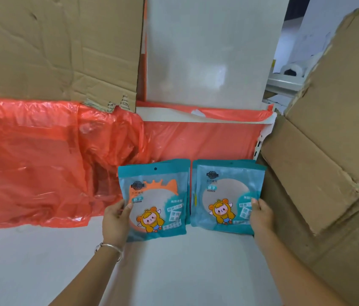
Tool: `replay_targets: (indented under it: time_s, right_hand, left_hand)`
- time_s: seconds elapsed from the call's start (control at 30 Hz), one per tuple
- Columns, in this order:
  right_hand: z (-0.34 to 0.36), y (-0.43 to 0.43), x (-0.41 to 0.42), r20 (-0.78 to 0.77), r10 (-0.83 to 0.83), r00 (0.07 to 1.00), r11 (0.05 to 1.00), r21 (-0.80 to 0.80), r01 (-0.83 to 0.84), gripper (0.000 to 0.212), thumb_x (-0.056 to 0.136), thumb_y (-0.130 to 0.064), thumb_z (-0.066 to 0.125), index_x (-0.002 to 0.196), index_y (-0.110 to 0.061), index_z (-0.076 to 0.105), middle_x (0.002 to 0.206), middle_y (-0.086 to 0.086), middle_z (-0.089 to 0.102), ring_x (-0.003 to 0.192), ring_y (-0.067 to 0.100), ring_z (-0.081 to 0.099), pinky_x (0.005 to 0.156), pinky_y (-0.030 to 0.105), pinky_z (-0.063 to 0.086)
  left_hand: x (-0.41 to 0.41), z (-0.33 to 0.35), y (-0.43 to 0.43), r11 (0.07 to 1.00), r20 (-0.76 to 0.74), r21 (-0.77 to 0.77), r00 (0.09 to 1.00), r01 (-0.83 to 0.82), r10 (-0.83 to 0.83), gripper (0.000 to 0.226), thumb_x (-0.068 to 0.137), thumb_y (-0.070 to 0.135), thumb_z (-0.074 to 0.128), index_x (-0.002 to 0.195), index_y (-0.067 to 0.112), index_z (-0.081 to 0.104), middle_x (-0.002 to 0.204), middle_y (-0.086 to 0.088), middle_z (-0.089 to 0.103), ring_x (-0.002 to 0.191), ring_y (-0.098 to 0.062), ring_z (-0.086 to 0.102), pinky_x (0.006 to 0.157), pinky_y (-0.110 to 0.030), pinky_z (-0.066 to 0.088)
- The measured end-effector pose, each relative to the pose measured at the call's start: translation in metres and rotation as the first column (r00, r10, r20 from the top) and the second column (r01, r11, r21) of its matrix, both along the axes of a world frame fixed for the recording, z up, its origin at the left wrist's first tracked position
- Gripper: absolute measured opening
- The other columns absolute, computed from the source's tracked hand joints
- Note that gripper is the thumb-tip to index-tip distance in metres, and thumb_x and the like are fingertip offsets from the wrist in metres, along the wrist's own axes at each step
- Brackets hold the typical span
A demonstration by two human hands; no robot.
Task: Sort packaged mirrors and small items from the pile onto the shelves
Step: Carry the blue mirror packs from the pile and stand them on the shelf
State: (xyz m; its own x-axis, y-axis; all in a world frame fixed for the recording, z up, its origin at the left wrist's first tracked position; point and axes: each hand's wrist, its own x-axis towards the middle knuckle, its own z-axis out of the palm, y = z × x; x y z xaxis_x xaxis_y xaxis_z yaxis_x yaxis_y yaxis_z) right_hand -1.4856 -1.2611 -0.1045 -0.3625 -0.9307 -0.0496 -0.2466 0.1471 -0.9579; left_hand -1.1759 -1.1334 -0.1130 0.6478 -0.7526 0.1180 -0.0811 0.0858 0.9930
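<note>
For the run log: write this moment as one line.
left hand grips left mirror packs | right hand grips right mirror packs | both standing on shelf

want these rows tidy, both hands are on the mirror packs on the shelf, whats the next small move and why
Probably ease the left stack back with the left hand: its front pack sits forward and skewed, while the right stack, held by the right hand, looks squarer.

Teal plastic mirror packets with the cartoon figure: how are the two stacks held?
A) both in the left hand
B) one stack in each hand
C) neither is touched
B: the left hand holds the left stack of teal plastic mirror packets and the right hand holds the right stack, side by side over the white shelf.
</note>
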Motion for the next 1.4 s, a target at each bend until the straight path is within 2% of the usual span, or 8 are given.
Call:
replay_targets:
  time_s: [0.13, 0.3, 0.4, 0.53, 0.77, 1.0, 1.27, 1.4]
  right_hand:
    - [-0.009, -0.009, -0.004, -0.058, 0.063, 0.996, 0.998, 0.012, -0.062, 0.033, 0.101, -0.031, 0.041, 0.117, -0.008, 0.058, 0.1, 0.01, 0.063, 0.089, 0.026, 0.063, 0.058, 0.025, 0.047]
    - [-0.01, -0.016, 0.003, -0.107, 0.119, 0.987, 0.992, -0.034, -0.123, 0.027, 0.101, -0.026, 0.04, 0.106, -0.006, 0.058, 0.084, 0.004, 0.061, 0.071, 0.016, 0.058, 0.053, 0.023, 0.041]
    - [-0.011, -0.022, 0.003, -0.127, 0.116, 0.985, 0.991, -0.05, -0.123, 0.025, 0.101, -0.027, 0.04, 0.103, -0.009, 0.058, 0.09, 0.008, 0.062, 0.074, 0.018, 0.059, 0.052, 0.023, 0.041]
    - [-0.019, -0.026, 0.001, -0.155, 0.127, 0.98, 0.989, -0.05, -0.136, 0.029, 0.101, -0.028, 0.041, 0.101, -0.006, 0.058, 0.087, 0.007, 0.063, 0.078, 0.024, 0.063, 0.055, 0.024, 0.044]
    - [-0.025, -0.031, 0.001, -0.197, 0.101, 0.975, 0.99, -0.074, -0.117, 0.032, 0.1, -0.031, 0.043, 0.108, -0.005, 0.061, 0.098, 0.013, 0.064, 0.085, 0.028, 0.065, 0.054, 0.022, 0.043]
    - [-0.027, -0.034, 0.0, -0.247, 0.042, 0.968, 0.991, -0.114, -0.072, 0.038, 0.099, -0.029, 0.045, 0.112, 0.001, 0.062, 0.108, 0.018, 0.056, 0.089, 0.031, 0.062, 0.063, 0.029, 0.05]
    - [-0.027, -0.035, -0.001, -0.287, 0.036, 0.957, 0.99, -0.124, -0.074, 0.038, 0.1, -0.028, 0.043, 0.115, 0.002, 0.059, 0.113, 0.019, 0.054, 0.085, 0.022, 0.054, 0.053, 0.018, 0.037]
    - [-0.027, -0.035, -0.001, -0.259, 0.05, 0.965, 0.991, -0.109, -0.081, 0.036, 0.099, -0.03, 0.044, 0.113, 0.0, 0.059, 0.111, 0.016, 0.055, 0.086, 0.023, 0.058, 0.053, 0.019, 0.04]
  left_hand:
    - [-0.002, -0.007, -0.011, 0.997, 0.016, 0.01, 0.997, -0.08, 0.08, 0.018, 0.092, 0.012, 0.056, 0.084, -0.002, 0.064, 0.08, -0.016, 0.067, 0.065, -0.021, 0.059, 0.052, -0.02, 0.05]
    - [-0.004, -0.008, -0.015, 0.989, 0.045, 0.033, 0.988, -0.147, 0.146, 0.016, 0.091, 0.015, 0.058, 0.077, 0.012, 0.064, 0.078, -0.009, 0.067, 0.069, -0.024, 0.059, 0.059, -0.029, 0.049]
    - [-0.006, -0.009, -0.016, 0.985, 0.016, 0.035, 0.986, -0.168, 0.168, 0.016, 0.091, 0.016, 0.058, 0.078, 0.022, 0.064, 0.08, -0.005, 0.067, 0.072, -0.021, 0.06, 0.068, -0.033, 0.052]
    - [-0.013, -0.005, -0.016, 0.975, -0.056, 0.031, 0.974, -0.218, 0.22, 0.01, 0.091, 0.014, 0.058, 0.083, 0.018, 0.064, 0.076, 0.005, 0.065, 0.069, -0.014, 0.058, 0.065, -0.026, 0.049]
    - [-0.024, -0.001, -0.018, 0.969, -0.139, 0.023, 0.959, -0.247, 0.248, 0.011, 0.091, 0.015, 0.058, 0.083, 0.019, 0.063, 0.075, 0.004, 0.064, 0.066, -0.013, 0.059, 0.056, -0.02, 0.044]
    - [-0.019, -0.005, -0.026, 0.964, -0.146, 0.013, 0.954, -0.264, 0.263, 0.017, 0.087, 0.015, 0.064, 0.074, 0.026, 0.064, 0.075, -0.001, 0.067, 0.07, -0.024, 0.061, 0.071, -0.035, 0.054]
    - [-0.022, -0.01, -0.027, 0.951, -0.143, 0.008, 0.941, -0.31, 0.308, 0.012, 0.086, 0.016, 0.066, 0.076, 0.013, 0.06, 0.073, -0.003, 0.064, 0.068, -0.024, 0.059, 0.06, -0.027, 0.05]
    - [-0.018, -0.017, -0.03, 0.95, -0.08, 0.023, 0.946, -0.312, 0.313, 0.013, 0.083, 0.018, 0.069, 0.075, 0.014, 0.059, 0.078, -0.018, 0.065, 0.075, -0.04, 0.062, 0.068, -0.046, 0.057]
